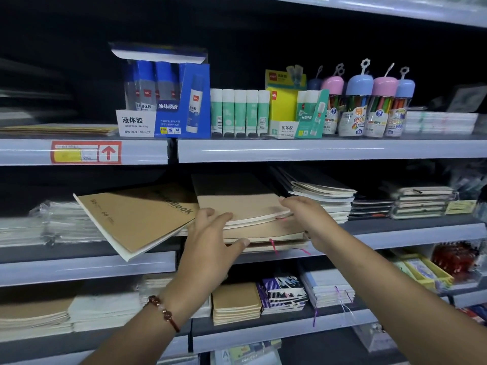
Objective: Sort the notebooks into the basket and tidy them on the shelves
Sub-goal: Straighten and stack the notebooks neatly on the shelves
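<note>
The notebooks (250, 222) lie stacked on the middle shelf (395, 230), being squared between the left hand (210, 238), gripping the stack's near-left corner, and the right hand (305, 217), pressed flat. The skewed kraft notebook (137, 219) at left likely needs straightening next.

Five green glue sticks (239, 111), four capped pencil jars (369, 104)
</note>
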Demonstrator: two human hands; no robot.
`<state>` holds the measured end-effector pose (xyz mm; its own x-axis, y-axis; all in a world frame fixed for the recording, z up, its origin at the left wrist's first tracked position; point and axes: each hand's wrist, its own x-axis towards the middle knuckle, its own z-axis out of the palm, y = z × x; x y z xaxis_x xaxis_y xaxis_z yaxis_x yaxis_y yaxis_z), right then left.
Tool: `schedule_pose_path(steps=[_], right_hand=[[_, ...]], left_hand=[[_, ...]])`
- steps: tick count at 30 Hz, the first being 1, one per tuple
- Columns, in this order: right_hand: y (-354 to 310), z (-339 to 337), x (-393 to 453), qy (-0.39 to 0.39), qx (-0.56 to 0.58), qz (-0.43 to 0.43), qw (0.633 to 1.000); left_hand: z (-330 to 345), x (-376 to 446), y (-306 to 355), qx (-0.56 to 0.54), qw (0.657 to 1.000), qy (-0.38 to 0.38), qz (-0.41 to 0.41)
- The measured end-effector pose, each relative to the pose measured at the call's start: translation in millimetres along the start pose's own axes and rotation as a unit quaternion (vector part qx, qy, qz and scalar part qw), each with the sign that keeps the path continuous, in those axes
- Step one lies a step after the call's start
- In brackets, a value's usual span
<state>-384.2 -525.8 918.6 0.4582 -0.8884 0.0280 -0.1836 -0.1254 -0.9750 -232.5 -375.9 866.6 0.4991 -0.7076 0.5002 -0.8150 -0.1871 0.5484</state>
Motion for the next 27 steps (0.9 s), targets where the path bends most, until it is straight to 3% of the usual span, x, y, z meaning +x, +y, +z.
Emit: schedule_pose_path(steps=[7, 12, 21, 27], right_hand=[[6.7, -11.0, -4.8, -0.032, -0.019, -0.022, 0.999], [23.8, -23.0, -5.8, -0.122, -0.108, -0.062, 0.985], [45.0, -20.4, 11.7, -0.051, -0.202, -0.152, 0.966], [41.8, -31.6, 39.3, -0.02, -0.236, -0.155, 0.959]], left_hand=[[0.8, 7.6, -14.2, -0.015, 1.0, 0.008, 0.007], [6.9, 10.8, -15.6, -0.038, 0.999, -0.005, -0.006], [19.0, 22.0, -25.5, -0.045, 0.997, 0.057, 0.008], [37.5, 38.1, -7.4, -0.027, 0.996, 0.079, 0.01]])
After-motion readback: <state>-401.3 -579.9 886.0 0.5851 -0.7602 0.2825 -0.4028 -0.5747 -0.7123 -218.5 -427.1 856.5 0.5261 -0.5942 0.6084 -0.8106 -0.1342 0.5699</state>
